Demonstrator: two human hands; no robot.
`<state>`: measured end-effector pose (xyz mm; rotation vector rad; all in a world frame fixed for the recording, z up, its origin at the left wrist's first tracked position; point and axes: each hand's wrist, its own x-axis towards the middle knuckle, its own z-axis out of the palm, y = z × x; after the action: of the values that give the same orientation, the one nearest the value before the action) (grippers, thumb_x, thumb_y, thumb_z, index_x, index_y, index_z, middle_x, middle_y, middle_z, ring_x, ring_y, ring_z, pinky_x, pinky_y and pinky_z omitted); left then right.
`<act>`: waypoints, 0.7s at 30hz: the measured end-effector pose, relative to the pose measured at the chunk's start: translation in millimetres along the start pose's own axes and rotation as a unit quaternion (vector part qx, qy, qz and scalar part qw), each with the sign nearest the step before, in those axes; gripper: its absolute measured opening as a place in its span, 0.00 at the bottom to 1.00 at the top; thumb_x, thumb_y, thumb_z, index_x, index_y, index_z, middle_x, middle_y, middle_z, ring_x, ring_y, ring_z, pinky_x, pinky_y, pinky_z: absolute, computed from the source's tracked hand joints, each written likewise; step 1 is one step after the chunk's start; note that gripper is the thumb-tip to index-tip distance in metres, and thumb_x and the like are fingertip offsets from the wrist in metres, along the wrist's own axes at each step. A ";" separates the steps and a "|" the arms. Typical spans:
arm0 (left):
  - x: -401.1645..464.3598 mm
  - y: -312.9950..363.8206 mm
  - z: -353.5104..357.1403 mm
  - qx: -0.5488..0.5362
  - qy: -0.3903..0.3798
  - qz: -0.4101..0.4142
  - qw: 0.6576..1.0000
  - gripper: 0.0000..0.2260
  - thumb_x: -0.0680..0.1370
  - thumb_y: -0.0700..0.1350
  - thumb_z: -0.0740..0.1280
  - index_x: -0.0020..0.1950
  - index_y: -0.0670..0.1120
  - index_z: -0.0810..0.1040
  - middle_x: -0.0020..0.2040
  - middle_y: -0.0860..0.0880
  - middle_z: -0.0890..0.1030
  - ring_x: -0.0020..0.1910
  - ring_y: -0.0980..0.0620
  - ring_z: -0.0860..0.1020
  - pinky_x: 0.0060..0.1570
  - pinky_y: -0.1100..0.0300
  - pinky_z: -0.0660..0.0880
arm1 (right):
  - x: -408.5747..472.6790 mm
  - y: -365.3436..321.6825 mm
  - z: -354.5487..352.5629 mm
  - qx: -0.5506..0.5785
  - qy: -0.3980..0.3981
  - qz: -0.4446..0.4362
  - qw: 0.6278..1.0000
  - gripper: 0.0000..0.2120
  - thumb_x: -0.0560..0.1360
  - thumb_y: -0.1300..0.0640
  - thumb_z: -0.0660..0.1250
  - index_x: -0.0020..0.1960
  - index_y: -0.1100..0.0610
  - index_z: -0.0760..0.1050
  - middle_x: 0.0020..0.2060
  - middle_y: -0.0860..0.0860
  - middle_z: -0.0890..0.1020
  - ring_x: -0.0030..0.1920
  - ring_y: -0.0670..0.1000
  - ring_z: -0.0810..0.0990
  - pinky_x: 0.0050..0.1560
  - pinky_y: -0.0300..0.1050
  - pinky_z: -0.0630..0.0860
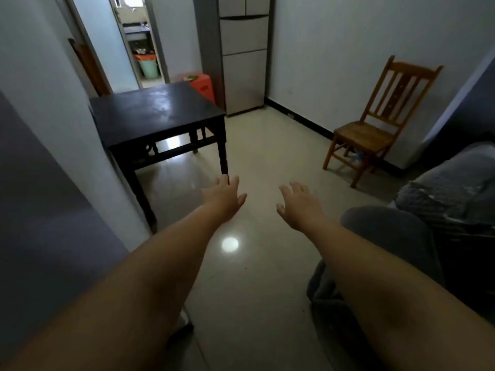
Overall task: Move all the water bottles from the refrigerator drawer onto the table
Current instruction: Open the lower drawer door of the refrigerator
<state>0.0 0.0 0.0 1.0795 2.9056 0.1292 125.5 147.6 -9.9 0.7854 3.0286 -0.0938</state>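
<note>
The refrigerator stands far across the room against the back wall, a tall grey unit with flat, smooth fronts; its drawers are all closed, so no water bottles show. No brand or writing on it can be read. Near its left side sits the table, square, dark and slightly glossy, with turned legs and a low rail, pushed against the left wall. Just beyond the table's far right corner is an orange plastic stool. A wooden slat-back chair stands by the right wall, well apart from the refrigerator. Pale, shiny floor tiles stretch between the person and the refrigerator, with a round light reflection on them. A grey padded sofa fills the near right. Both bare arms reach forward over the floor: the left hand and right hand hold nothing, palms down, fingers relaxed and slightly spread.
</note>
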 end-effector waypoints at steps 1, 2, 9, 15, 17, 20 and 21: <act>2.7 0.0 1.1 -0.002 -0.013 -0.003 1.000 0.24 0.80 0.58 0.55 0.73 0.48 0.60 0.71 0.43 0.65 0.69 0.42 0.67 0.61 0.41 0.70 | 2.8 -0.4 1.8 -0.007 -0.018 0.004 1.000 0.25 0.80 0.46 0.54 0.75 0.54 0.57 0.74 0.57 0.60 0.73 0.58 0.60 0.66 0.56 0.66; 7.8 -0.3 4.4 -0.007 -0.017 -0.006 1.000 0.24 0.80 0.58 0.55 0.72 0.48 0.61 0.70 0.42 0.66 0.68 0.42 0.68 0.60 0.42 0.71 | 7.4 0.5 4.3 -0.005 -0.028 0.009 1.000 0.25 0.80 0.46 0.55 0.74 0.54 0.58 0.73 0.57 0.62 0.72 0.58 0.61 0.65 0.55 0.67; 65.6 -3.0 22.9 -0.025 -0.039 -0.011 0.999 0.28 0.80 0.59 0.54 0.77 0.50 0.52 0.72 0.41 0.65 0.70 0.40 0.67 0.61 0.44 0.71 | 64.2 14.2 17.4 -0.002 -0.053 0.020 0.998 0.25 0.80 0.45 0.54 0.75 0.53 0.57 0.73 0.57 0.62 0.71 0.58 0.63 0.63 0.55 0.68; 164.0 2.3 10.5 -0.040 -0.020 -0.006 0.999 0.28 0.80 0.58 0.55 0.77 0.49 0.51 0.72 0.41 0.64 0.69 0.41 0.66 0.62 0.45 0.71 | 163.7 36.6 5.9 0.002 -0.039 0.015 0.999 0.26 0.81 0.45 0.54 0.75 0.52 0.56 0.73 0.57 0.62 0.71 0.58 0.62 0.63 0.56 0.69; 196.1 5.5 3.3 -0.040 -0.015 -0.011 0.999 0.28 0.81 0.57 0.56 0.77 0.49 0.52 0.72 0.42 0.64 0.70 0.42 0.66 0.62 0.45 0.70 | 197.8 44.3 -2.0 -0.002 -0.042 0.011 0.999 0.26 0.81 0.45 0.54 0.75 0.52 0.56 0.74 0.57 0.61 0.72 0.59 0.62 0.63 0.56 0.68; 244.6 7.4 -4.1 -0.039 -0.008 -0.028 0.999 0.28 0.80 0.58 0.56 0.77 0.50 0.53 0.71 0.42 0.66 0.68 0.42 0.67 0.60 0.45 0.72 | 249.7 56.0 -12.5 -0.006 -0.036 0.004 0.999 0.26 0.81 0.45 0.54 0.75 0.53 0.57 0.73 0.57 0.62 0.71 0.59 0.63 0.63 0.56 0.69; 258.0 7.8 -4.9 -0.038 -0.007 -0.032 0.999 0.28 0.80 0.58 0.56 0.77 0.50 0.53 0.71 0.43 0.66 0.68 0.42 0.68 0.60 0.45 0.72 | 264.6 59.4 -14.9 -0.008 -0.034 0.002 0.999 0.26 0.81 0.45 0.54 0.75 0.53 0.57 0.72 0.57 0.62 0.71 0.59 0.63 0.63 0.56 0.69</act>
<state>-190.6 174.1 3.6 0.9704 2.8923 0.2279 -76.8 328.7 -5.2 0.7714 2.9603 -0.0930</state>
